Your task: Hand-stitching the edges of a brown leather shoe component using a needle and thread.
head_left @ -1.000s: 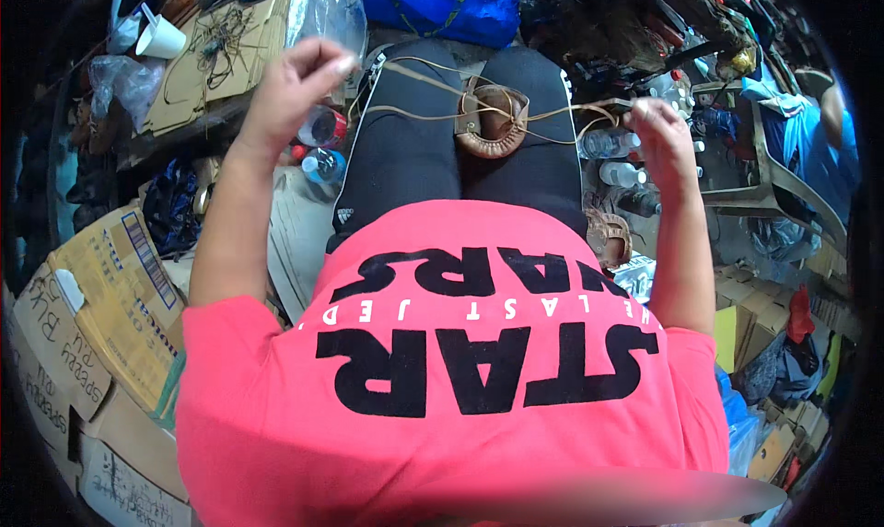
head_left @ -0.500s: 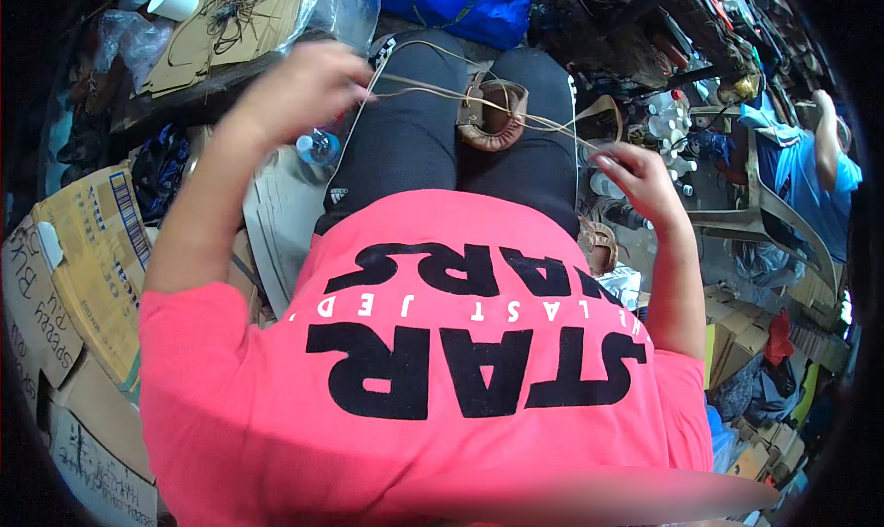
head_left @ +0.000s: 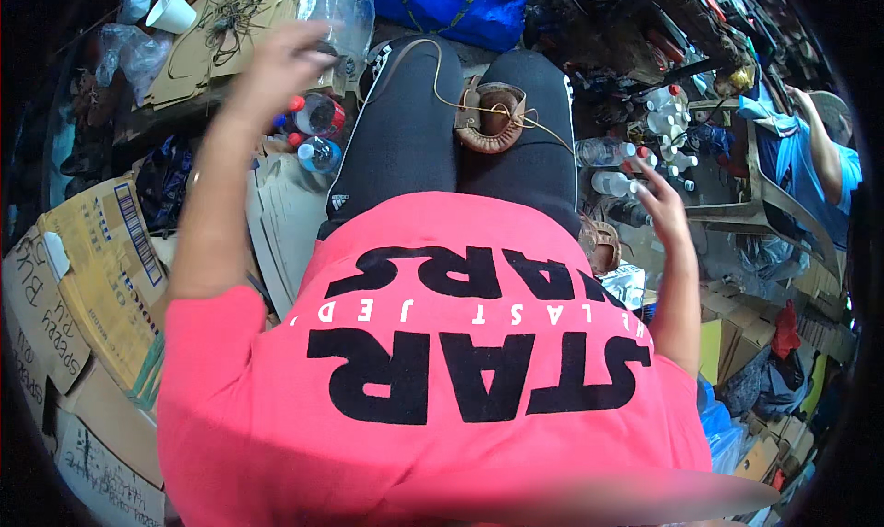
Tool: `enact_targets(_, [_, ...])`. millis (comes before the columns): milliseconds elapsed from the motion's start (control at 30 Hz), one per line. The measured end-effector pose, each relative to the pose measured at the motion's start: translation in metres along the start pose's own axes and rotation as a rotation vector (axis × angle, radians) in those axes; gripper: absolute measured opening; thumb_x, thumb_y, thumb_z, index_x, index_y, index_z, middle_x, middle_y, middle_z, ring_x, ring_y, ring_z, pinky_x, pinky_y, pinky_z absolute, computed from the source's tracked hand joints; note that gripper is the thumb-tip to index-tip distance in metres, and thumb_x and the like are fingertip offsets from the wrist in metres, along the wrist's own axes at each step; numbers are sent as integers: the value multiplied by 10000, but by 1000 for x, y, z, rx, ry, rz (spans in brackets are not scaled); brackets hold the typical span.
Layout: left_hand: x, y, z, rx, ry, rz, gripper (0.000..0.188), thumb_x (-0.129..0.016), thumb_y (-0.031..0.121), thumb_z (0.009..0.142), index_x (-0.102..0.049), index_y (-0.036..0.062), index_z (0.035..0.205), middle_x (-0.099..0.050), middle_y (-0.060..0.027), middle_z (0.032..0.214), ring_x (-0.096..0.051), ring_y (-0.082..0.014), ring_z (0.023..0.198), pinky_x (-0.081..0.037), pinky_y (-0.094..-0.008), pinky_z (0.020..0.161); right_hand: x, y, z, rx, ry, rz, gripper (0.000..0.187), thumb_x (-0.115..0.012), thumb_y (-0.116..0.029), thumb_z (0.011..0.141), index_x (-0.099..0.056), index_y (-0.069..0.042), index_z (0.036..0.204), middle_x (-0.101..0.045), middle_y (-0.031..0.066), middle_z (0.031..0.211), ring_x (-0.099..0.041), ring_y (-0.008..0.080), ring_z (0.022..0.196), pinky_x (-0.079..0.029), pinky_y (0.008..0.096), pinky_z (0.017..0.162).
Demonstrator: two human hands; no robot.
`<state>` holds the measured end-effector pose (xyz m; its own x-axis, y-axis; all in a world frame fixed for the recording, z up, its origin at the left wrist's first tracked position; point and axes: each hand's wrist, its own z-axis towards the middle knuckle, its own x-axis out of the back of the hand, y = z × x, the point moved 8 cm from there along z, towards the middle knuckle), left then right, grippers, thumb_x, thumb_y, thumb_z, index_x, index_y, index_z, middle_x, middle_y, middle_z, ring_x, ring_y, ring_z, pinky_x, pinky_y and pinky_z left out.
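A brown leather shoe piece (head_left: 493, 140) with a gathered, stitched rim is held between my black-trousered knees. A pale thread (head_left: 438, 80) runs from it, looping over my left knee, and another length trails toward my right thigh. My left hand (head_left: 293, 55) is raised beyond my left knee near the clear plastic, smeared by motion; whether its fingers hold anything is unclear. To the right of my thigh, my right hand (head_left: 661, 195) hangs with fingers apart and nothing visible in them, close to several clear bottles (head_left: 603, 151).
A second brown leather piece (head_left: 603, 246) lies by my right hip. Bottles (head_left: 319, 155) stand left of my knee, beside cardboard (head_left: 97, 260). A blue bag (head_left: 451, 6) is ahead, and a white cup (head_left: 171, 11) at far left. A person in blue (head_left: 810, 172) is at right, by a chair (head_left: 764, 200).
Thread that stretched taut between both hands now lies slack over my knees. My left hand has moved up and away; my right hand has dropped slightly, its fingers spreading.
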<state>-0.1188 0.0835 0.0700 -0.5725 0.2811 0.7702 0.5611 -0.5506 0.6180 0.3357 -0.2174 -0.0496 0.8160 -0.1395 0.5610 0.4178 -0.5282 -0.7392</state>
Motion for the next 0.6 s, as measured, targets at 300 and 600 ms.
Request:
enact_targets(300, [-118,69,-10,-56,-333,-254,169,-626,163,853,-614,21,943,-609,-70,782,-564,-135,742,-452,-286,695,-112,-144,27,217,-258,154,258,-644,-271,881,-587,-24,829,-475,-44,707,-409,41,676,-356,224,590])
enact_targets(600, [-67,3,-1,239,-55,-461,248,-597,226,868,-649,92,1070,-655,-85,982,-611,-200,904,-468,-302,843,-57,-112,32,208,-76,110,308,-521,-111,928,-596,-102,1226,-471,-4,864,-458,76,694,-404,217,641])
